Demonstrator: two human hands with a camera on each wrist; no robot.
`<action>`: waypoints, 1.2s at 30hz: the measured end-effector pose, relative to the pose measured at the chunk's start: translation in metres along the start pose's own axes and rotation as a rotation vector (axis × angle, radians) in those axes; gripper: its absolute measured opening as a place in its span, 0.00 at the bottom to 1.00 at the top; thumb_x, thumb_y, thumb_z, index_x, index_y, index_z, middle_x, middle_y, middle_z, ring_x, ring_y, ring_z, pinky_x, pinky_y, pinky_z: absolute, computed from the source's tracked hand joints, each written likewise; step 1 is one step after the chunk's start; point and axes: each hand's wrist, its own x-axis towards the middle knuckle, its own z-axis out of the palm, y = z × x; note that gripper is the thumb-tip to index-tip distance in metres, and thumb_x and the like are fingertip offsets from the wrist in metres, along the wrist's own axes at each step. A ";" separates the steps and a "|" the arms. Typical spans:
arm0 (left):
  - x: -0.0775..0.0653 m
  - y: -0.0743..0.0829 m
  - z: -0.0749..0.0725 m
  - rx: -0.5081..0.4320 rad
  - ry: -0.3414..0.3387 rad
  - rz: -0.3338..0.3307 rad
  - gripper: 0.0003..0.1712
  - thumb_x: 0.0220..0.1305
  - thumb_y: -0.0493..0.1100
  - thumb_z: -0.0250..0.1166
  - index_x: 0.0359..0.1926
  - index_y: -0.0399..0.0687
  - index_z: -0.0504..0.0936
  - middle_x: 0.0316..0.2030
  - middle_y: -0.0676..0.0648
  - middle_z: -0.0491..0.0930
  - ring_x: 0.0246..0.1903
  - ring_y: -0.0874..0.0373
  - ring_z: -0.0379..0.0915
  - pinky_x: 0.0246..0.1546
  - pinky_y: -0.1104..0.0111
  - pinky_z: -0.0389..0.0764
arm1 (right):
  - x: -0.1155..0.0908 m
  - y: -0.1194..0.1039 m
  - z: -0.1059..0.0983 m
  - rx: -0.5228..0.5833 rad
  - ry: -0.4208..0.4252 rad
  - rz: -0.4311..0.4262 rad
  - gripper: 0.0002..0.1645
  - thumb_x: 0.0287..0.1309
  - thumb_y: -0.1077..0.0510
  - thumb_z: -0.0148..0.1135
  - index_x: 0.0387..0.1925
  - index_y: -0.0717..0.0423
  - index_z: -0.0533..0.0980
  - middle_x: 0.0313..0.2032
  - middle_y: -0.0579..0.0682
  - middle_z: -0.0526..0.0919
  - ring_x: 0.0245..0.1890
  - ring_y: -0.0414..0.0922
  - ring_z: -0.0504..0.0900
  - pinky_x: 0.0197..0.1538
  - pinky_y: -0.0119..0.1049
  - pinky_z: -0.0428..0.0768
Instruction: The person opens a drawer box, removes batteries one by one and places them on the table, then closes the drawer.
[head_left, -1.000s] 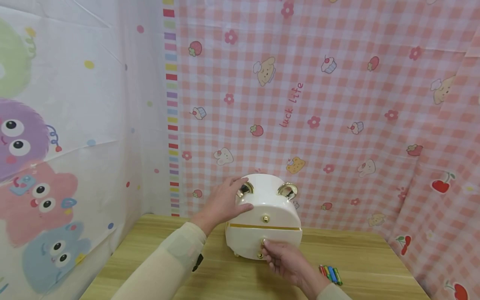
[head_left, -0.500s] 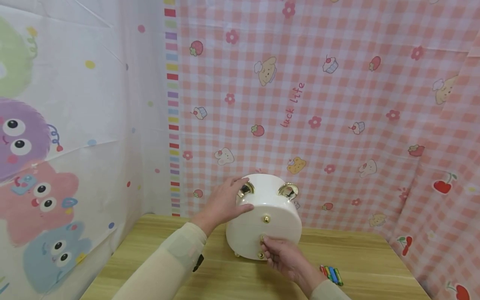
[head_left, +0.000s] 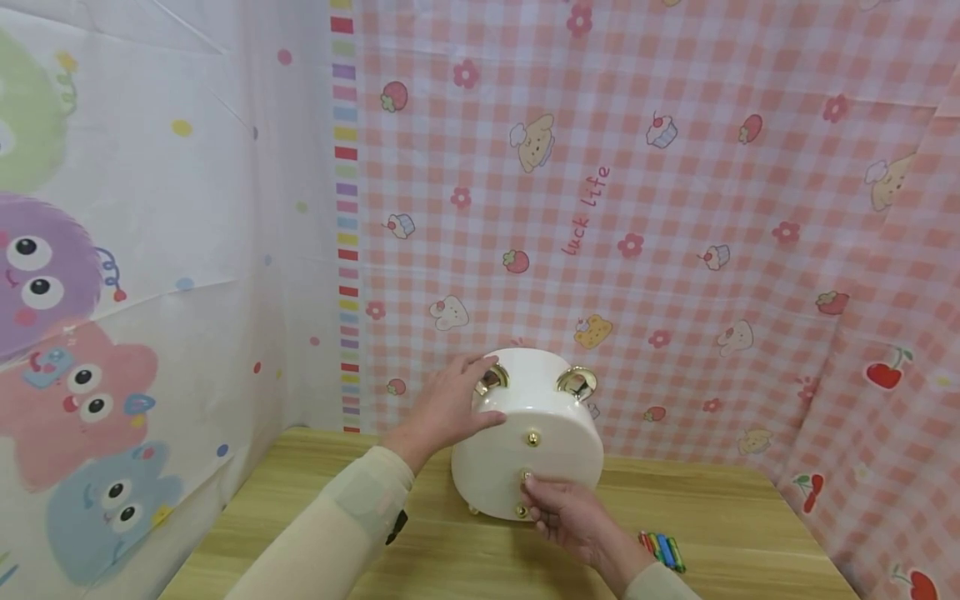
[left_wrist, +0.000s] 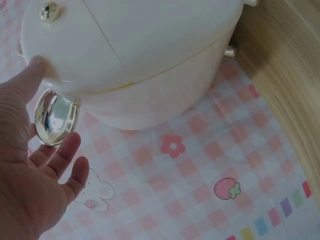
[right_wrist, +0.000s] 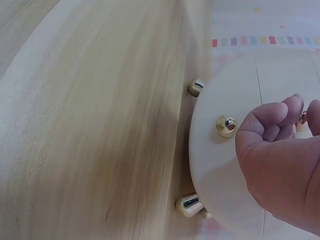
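Observation:
A white rounded storage box (head_left: 495, 458) with drawers, gold knobs and gold ear-like rings stands on the table. My left hand (head_left: 447, 402) rests on its upper left; in the left wrist view the thumb touches the front edge and the relaxed fingers lie about the gold ear (left_wrist: 56, 117). With thumb and forefinger, my right hand (head_left: 573, 521) pinches the middle gold knob (head_left: 527, 477), mostly covered in the right wrist view. The lowest knob (right_wrist: 226, 126) sits beside that hand, and the top knob (head_left: 532, 438) is free. The drawer fronts look flush.
Several small colourful battery-like cylinders (head_left: 663, 551) lie on the wooden table (head_left: 712, 508), right of my right hand. A pink checked cloth (head_left: 675, 292) hangs close behind the box, and a white cartoon cloth (head_left: 202, 350) hangs at the left.
The gold-edged gap between the upper and middle drawer fronts has closed, as the middle drawer moved in with my right hand at its knob. My left hand has stayed in place.

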 end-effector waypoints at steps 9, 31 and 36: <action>0.000 0.000 0.001 0.009 0.009 -0.008 0.52 0.63 0.62 0.78 0.82 0.56 0.66 0.78 0.42 0.67 0.76 0.41 0.67 0.75 0.40 0.70 | 0.002 0.010 -0.004 -0.050 0.033 -0.010 0.14 0.75 0.47 0.65 0.41 0.52 0.86 0.32 0.39 0.88 0.29 0.31 0.80 0.36 0.25 0.80; -0.001 0.000 0.003 -0.010 0.025 -0.027 0.52 0.61 0.62 0.79 0.81 0.59 0.66 0.78 0.41 0.68 0.72 0.38 0.71 0.73 0.40 0.73 | 0.007 0.040 0.006 -0.160 0.141 0.051 0.14 0.75 0.48 0.62 0.34 0.52 0.81 0.25 0.40 0.84 0.23 0.34 0.78 0.29 0.27 0.77; -0.002 0.001 0.004 -0.010 0.022 -0.039 0.53 0.61 0.63 0.79 0.81 0.60 0.66 0.78 0.42 0.68 0.72 0.38 0.71 0.73 0.41 0.73 | 0.008 0.042 0.006 -0.162 0.134 0.060 0.16 0.76 0.46 0.61 0.37 0.54 0.81 0.27 0.42 0.85 0.24 0.35 0.79 0.31 0.27 0.78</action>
